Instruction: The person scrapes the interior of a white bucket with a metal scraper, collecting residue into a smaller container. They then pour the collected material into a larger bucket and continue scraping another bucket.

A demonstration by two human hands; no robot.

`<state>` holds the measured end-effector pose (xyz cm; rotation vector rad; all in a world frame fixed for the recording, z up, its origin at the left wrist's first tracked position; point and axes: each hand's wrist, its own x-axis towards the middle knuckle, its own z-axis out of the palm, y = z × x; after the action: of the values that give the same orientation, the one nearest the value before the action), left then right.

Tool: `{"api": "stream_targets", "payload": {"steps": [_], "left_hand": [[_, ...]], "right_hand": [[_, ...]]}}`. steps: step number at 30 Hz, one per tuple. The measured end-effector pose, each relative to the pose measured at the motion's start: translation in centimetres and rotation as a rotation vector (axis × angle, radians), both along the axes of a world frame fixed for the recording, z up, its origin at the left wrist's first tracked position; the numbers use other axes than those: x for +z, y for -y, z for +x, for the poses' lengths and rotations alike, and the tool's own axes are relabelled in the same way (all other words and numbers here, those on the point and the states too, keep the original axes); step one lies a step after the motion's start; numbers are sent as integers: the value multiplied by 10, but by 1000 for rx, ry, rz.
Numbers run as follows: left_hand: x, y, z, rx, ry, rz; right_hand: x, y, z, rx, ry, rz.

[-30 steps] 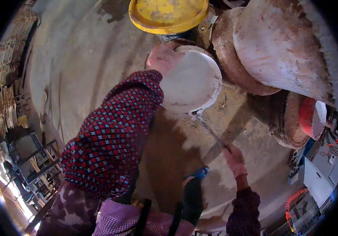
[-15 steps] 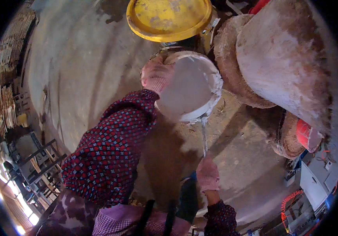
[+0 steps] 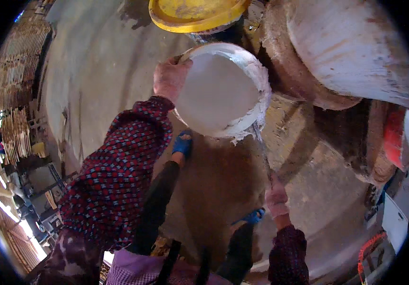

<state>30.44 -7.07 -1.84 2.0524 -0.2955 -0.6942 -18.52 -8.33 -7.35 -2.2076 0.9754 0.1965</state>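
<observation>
A round, white-crusted container point(image 3: 264, 90) filled with smooth grey-white liquid point(image 3: 216, 92) is held out in front of me. My left hand point(image 3: 171, 78), in a pinkish glove, is closed round its left rim. From the lower right of the rim a thin, crusted handle point(image 3: 264, 154) runs down toward me. Its near end is in my right hand point(image 3: 276, 195), also gloved and closed. Whether the handle is fixed to the container or only rests against it, I cannot tell. The container's underside is hidden.
A yellow round lid point(image 3: 198, 14) tops a drum beyond the container. At right stands a large, whitish, crusted vessel point(image 3: 351, 52), with a red container point(image 3: 394, 137) nearer. My blue sandals point(image 3: 182, 145) stand on the stained floor. A red coiled hose point(image 3: 368, 249) lies lower right.
The view has shifted, and my feet have come into sight. My right hand with the handle now appears farther right, and the container's liquid surface looks broader. Both hands keep their hold.
</observation>
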Motion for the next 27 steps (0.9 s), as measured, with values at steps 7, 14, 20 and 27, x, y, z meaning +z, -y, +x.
{"api": "stream_targets", "payload": {"steps": [7, 14, 20, 27], "left_hand": [[20, -2, -70, 10, 294, 98], [49, -6, -86, 22, 368, 351], [38, -8, -112, -143, 262, 174], [11, 12, -80, -202, 181, 128]], "right_hand": [[190, 59, 53, -9, -500, 278], [196, 103, 105, 615, -670, 99], [203, 95, 164, 372, -890, 335], [201, 73, 135, 194, -721, 403]]}}
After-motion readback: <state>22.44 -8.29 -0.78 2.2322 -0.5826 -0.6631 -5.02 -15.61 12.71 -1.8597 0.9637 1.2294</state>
